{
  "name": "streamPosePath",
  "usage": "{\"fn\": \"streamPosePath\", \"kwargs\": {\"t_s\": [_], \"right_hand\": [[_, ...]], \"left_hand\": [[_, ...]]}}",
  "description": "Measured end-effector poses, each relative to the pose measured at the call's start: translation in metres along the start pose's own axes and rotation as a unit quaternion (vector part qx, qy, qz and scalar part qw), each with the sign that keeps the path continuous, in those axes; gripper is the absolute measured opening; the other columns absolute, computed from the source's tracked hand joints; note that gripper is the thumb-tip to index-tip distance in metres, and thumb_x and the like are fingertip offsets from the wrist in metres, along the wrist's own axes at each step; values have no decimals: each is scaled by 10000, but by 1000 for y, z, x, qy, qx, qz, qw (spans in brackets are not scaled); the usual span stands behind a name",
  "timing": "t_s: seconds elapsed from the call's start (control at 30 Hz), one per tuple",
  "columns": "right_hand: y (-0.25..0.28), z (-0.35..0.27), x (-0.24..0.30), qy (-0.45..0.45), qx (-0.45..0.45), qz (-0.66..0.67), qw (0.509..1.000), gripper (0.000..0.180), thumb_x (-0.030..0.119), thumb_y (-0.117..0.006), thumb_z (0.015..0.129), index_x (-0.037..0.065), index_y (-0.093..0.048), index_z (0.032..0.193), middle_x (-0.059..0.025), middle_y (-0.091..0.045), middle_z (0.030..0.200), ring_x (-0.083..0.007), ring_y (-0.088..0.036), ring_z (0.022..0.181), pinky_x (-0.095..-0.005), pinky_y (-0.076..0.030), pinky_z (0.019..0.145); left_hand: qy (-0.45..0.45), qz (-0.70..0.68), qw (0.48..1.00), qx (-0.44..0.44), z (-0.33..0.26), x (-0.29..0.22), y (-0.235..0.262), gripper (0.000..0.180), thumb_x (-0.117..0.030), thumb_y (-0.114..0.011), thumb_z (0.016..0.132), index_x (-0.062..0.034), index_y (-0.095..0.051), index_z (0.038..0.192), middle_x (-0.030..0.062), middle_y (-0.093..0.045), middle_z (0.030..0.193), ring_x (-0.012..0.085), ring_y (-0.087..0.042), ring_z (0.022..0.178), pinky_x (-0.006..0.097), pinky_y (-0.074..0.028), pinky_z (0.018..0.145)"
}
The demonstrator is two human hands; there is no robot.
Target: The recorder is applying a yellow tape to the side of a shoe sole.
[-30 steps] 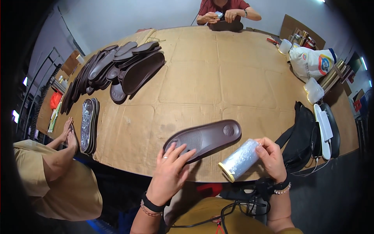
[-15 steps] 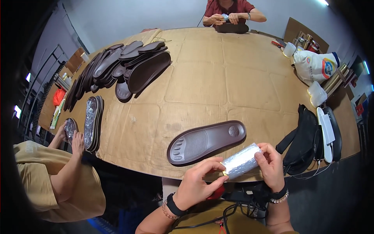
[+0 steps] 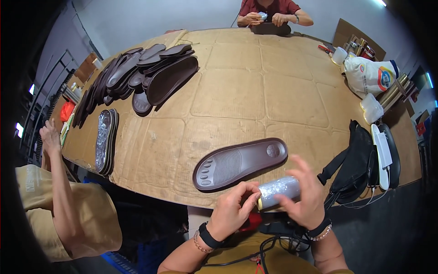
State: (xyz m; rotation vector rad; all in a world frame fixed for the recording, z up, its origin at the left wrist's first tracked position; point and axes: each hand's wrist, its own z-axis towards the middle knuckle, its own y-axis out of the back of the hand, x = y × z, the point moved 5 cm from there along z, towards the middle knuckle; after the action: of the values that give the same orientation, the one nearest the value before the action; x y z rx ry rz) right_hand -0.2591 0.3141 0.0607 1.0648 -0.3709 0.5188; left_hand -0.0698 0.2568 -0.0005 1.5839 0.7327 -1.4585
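Clear plastic-film roll (image 3: 279, 190) with yellow rim at near edge of brown cardboard-covered counter (image 3: 228, 98); left hand (image 3: 234, 208) pinches rimmed end between fingers. Right hand (image 3: 308, 198), blurred, spreads fingers around other end, contact unclear. Dark-brown foot-shaped ribbed insole (image 3: 239, 164) lies just beyond.

shiny film roll (image 3: 276, 189); brown insole (image 3: 241, 163) flat just beyond

This is a workshop: beyond the fingers (image 3: 245, 187) spreads a big cardboard-covered table (image 3: 228, 100), with a heap of brown shoe soles (image 3: 122, 75) to their far left, a film-topped stack (image 3: 104, 141) nearer, one person (image 3: 75, 221) leftward, another person (image 3: 269, 8) straight ahead.
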Motion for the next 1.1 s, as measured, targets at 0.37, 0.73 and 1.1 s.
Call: {"fn": "streamPosePath", "kwargs": {"t_s": [0.37, 0.73, 1.1], "right_hand": [[-33, 9, -4, 33, 113, 121, 986, 592, 283, -917, 804, 33, -686, 1287, -150, -761, 1103, -362, -720, 1032, -457, -540, 960], [-34, 10, -10, -28, 91, 193, 977, 171, 150, -843, 877, 62, -792, 1014, -108, -786, 1032, -320, -736, 953, -417, -539, 893], [-33, 4, -21, -140, 59, 331, 931, 105, 82, -841, 913, 6, -804, 975, -123, -791, 990, -243, -753, 898, -356, -574, 819]], "left_hand": [[-126, 76, 989, -7, 10, -17, 7, 139, -54, -725, 996, 5, -682, 1115, 169, -689, 1320, 300, -756, 901, 366, -598, 776], [-67, 16, 998, -12, 11, -12, 2, 93, -14, -710, 1026, 20, -690, 1110, 153, -584, 1373, 146, -725, 994, 285, -629, 814], [-32, -13, 997, 75, 6, -13, -3, 692, -249, -886, 894, 0, -518, 1425, 157, -631, 1300, 250, -697, 1128, 367, -579, 961]]}}
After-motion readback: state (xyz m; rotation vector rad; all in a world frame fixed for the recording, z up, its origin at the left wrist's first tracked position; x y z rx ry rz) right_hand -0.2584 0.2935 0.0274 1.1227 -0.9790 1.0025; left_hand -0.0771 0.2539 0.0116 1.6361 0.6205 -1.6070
